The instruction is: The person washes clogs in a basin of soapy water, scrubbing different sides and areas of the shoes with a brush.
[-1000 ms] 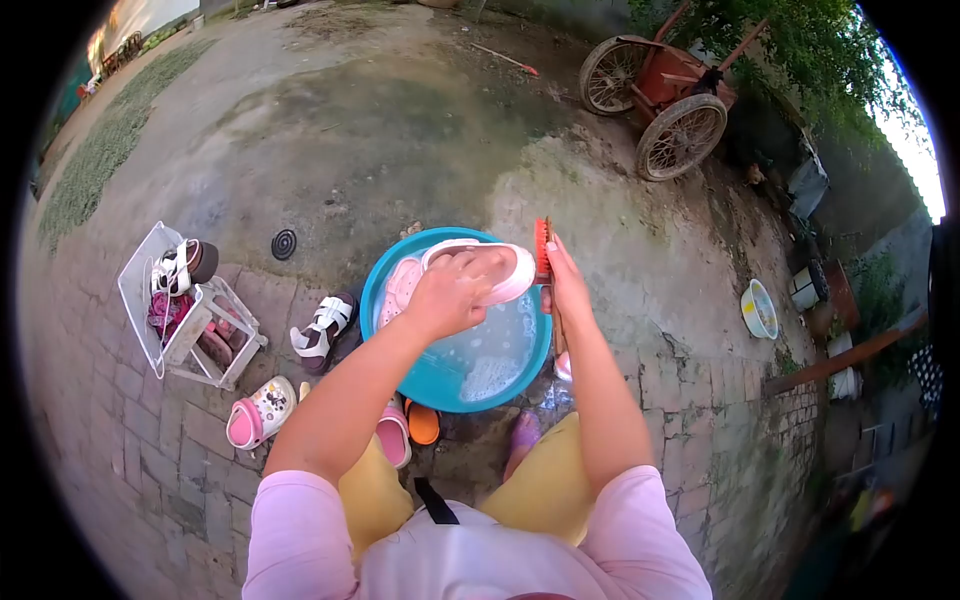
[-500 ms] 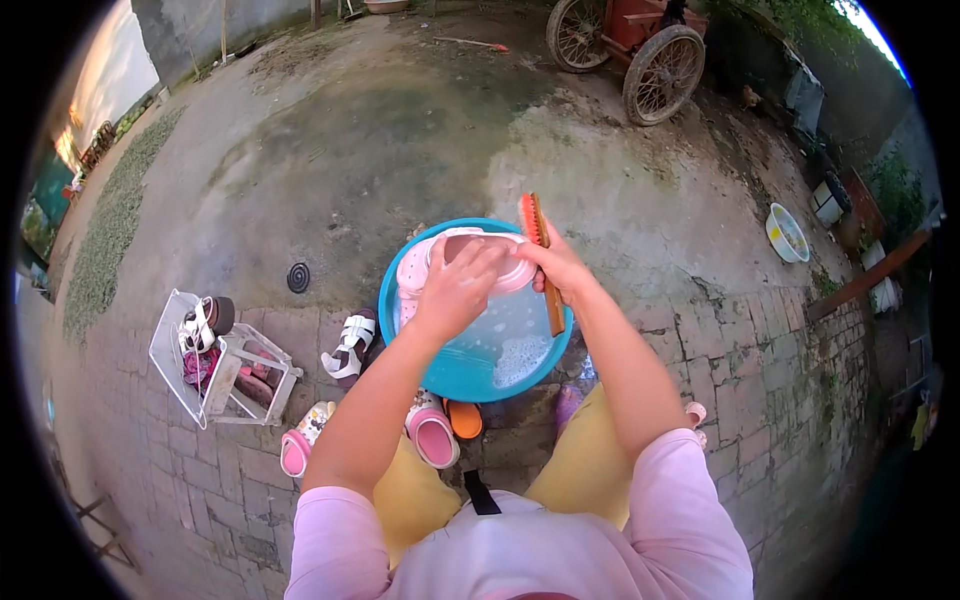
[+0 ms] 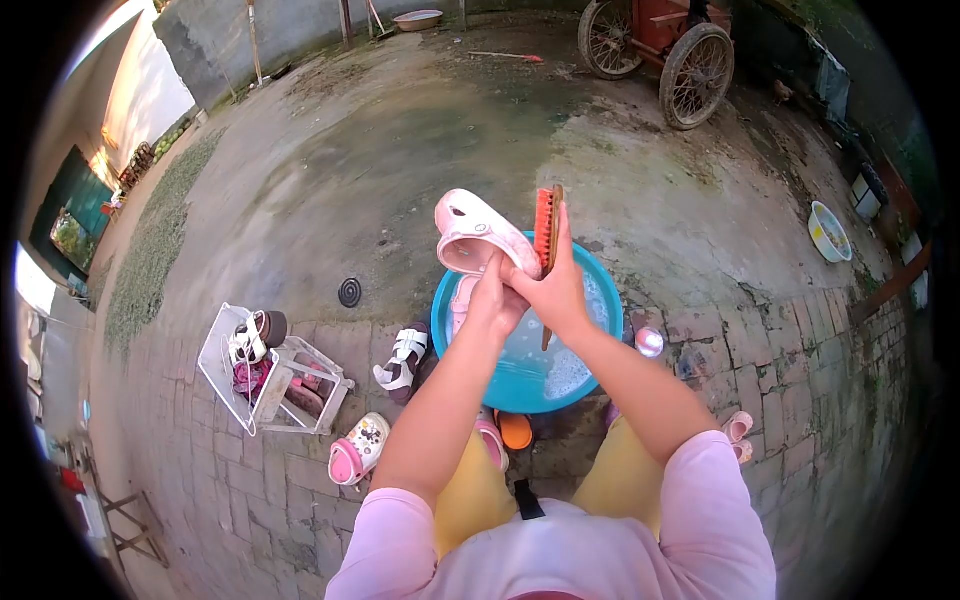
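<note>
A pale pink clog [image 3: 483, 232] is held up over the far rim of the blue basin [image 3: 440, 347], its opening towards me. My left hand [image 3: 497, 298] grips the clog by its heel end. My right hand [image 3: 556, 290] holds a wooden brush [image 3: 548, 230] upright, its red bristles facing left, and its thumb side touches the clog's heel. Soapy water [image 3: 535, 365] fills the basin. Another pink shoe [image 3: 462, 303] lies in it at the left, partly hidden by my left arm.
White rack [image 3: 270, 395] with shoes at left; white sandal [image 3: 403, 362], patterned clog [image 3: 360, 450] and orange shoe [image 3: 515, 431] near the basin. Pink shoes [image 3: 738, 435] and a small basin [image 3: 830, 232] stand at right. A cart [image 3: 665, 45] is far back.
The clog has been raised and tilted out from above the basin. Both hands have come together at its heel. The view has shifted, so the surroundings appear further right.
</note>
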